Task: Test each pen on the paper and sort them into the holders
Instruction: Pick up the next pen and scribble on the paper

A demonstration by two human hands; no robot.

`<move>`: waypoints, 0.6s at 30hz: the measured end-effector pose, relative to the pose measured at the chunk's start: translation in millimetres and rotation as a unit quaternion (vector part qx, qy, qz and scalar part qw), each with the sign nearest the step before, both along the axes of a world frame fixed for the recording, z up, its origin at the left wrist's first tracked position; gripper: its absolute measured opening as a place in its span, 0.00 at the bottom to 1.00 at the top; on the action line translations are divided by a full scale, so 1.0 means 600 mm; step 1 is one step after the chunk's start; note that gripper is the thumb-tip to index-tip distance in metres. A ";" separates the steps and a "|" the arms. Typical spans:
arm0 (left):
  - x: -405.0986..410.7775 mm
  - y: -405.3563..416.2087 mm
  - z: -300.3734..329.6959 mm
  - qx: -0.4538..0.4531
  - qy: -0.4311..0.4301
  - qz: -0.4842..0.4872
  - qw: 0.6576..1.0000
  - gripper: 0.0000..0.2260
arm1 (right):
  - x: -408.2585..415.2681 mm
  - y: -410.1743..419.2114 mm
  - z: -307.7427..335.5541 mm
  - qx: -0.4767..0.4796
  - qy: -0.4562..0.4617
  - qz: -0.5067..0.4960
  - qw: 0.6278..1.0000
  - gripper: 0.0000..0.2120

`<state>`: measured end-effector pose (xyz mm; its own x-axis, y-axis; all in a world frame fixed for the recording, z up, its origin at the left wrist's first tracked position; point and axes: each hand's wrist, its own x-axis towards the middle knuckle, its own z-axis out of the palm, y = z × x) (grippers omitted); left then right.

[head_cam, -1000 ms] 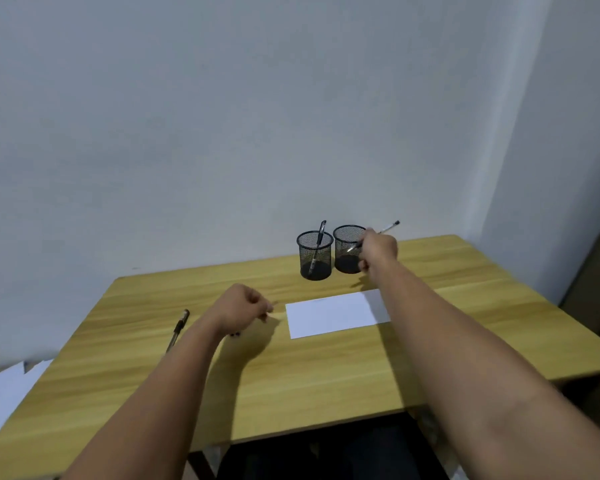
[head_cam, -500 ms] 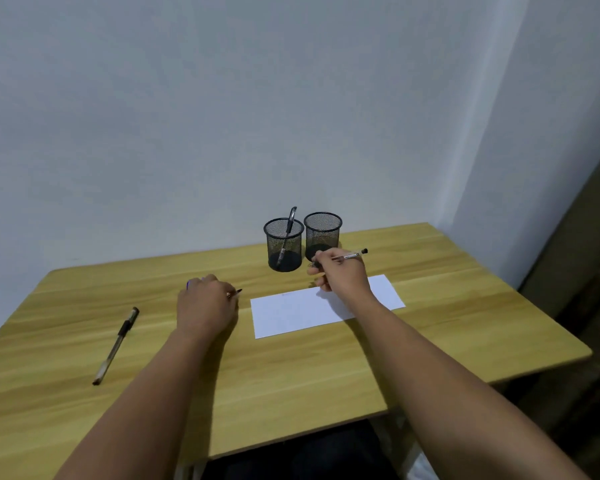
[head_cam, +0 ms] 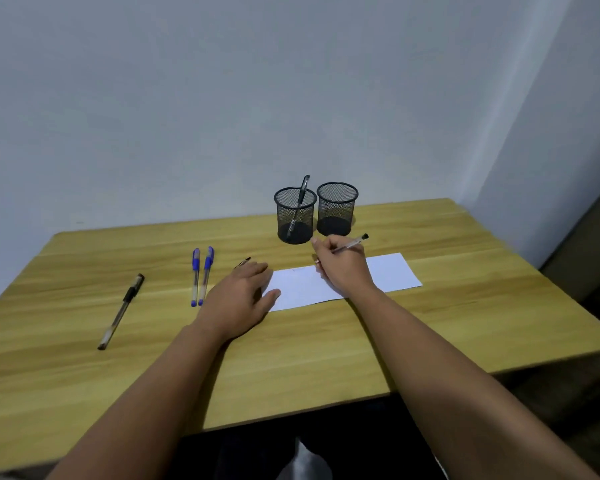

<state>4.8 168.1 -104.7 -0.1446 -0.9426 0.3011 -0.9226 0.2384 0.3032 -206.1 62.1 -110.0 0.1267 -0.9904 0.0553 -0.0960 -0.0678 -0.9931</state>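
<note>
The right hand pinches a clear black-capped pen in writing pose over the white paper sheet, near the wooden worktop's back edge. The left hand lies flat, fingers spread, pinning the sheet's left edge.

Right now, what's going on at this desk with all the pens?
A person is testing pens. The right hand holds a clear pen over the white paper, while the left hand lies flat at the sheet's left edge, a dark pen tip showing beyond its fingers. The left mesh holder has one pen; the right holder looks empty. Two blue pens and a black pen lie on the table to the left.
</note>
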 end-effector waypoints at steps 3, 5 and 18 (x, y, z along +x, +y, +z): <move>-0.001 0.002 -0.005 -0.016 0.016 -0.006 1.000 0.27 | 0.000 -0.007 -0.006 0.004 0.010 -0.018 1.000 0.21; 0.000 -0.001 -0.007 -0.022 0.021 -0.007 1.000 0.24 | 0.001 -0.011 -0.011 -0.008 0.024 -0.022 0.999 0.21; 0.021 -0.020 -0.032 -0.022 0.012 0.009 1.000 0.27 | -0.001 -0.016 -0.018 -0.039 0.064 -0.033 0.997 0.19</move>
<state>17.4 156.1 -124.2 -0.1207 -0.9306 0.3456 -0.9193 0.2362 0.3148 -206.4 52.5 -120.9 0.0726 -0.9901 0.1198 -0.2279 -0.1334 -0.9645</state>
